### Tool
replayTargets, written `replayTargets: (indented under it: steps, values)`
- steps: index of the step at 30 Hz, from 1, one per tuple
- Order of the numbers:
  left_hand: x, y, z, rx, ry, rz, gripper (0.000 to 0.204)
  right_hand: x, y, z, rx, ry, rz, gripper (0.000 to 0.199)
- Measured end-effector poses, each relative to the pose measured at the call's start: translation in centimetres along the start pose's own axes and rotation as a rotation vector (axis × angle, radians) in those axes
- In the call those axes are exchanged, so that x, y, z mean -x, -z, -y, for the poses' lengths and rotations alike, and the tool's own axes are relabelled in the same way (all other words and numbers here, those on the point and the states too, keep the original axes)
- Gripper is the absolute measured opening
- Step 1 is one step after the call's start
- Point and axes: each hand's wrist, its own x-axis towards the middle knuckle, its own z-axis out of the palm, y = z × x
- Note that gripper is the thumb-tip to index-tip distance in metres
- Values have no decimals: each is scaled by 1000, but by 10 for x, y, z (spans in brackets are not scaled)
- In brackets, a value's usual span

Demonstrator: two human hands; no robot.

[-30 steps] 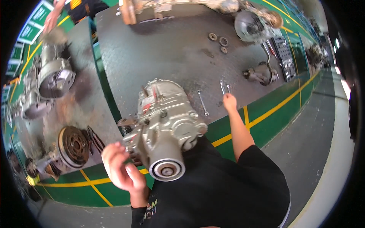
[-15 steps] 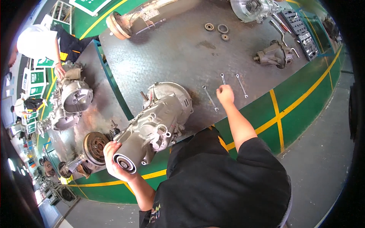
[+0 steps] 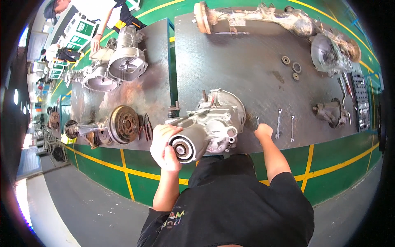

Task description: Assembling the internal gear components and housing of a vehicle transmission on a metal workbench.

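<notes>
A grey metal gearbox [image 3: 212,123] lies at the bench's near edge, its round bell housing away from me. My left hand [image 3: 163,144] is wrapped round its near tubular end, thumb beside the ringed opening. Right of the gearbox, my right hand [image 3: 263,131] is closed on a small combination wrench [image 3: 258,120]; one end sticks out past the fingers, the rest is hidden. Two more combination wrenches lie just right of that hand, a longer wrench [image 3: 278,123] and a shorter wrench [image 3: 292,128].
Several gears and rings [image 3: 296,67] lie farther back. An axle housing [image 3: 255,18] spans the far edge. At right are a differential carrier [image 3: 329,112] and a socket set [image 3: 362,99]. On the left bench [image 3: 154,61] sit gearbox casings [image 3: 127,61], a brake drum [image 3: 123,124] and a co-worker's hand [image 3: 95,43].
My right hand has carried the wrench leftward, toward the gearbox, from between the other two wrenches. My left hand stays on the gearbox end. The view has turned, showing more of the left bench.
</notes>
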Motion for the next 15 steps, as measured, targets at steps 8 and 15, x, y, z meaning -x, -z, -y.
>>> replayTargets:
  steps: [8,15]
  values:
    - [-2,6,11,25,-78,35,41,-14,-46,-6,-85,-122,-160,26]
    - [-14,12,15,48,-57,114,40,-53,-107,-74,-513,-10,-322,25]
